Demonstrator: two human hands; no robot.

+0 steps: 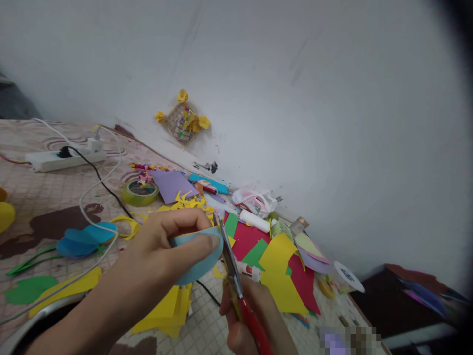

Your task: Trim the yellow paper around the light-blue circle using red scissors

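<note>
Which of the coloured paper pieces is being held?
The light blue piece, pinched in the left hand, with the scissors at its right edge; the yellow and red sheets lie on the table.

Matt blue paper (pixel 201 266) — shiny metal scissor blades (pixel 231 260) with glossy red plastic handle (pixel 256 326).

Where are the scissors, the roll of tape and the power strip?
Scissors (pixel 236 282): head camera view, on the metal blades, near the red handle.
Roll of tape (pixel 139 198): head camera view, on its yellow-green outer side.
Power strip (pixel 74 163): head camera view, on the long side of its white body.
</note>
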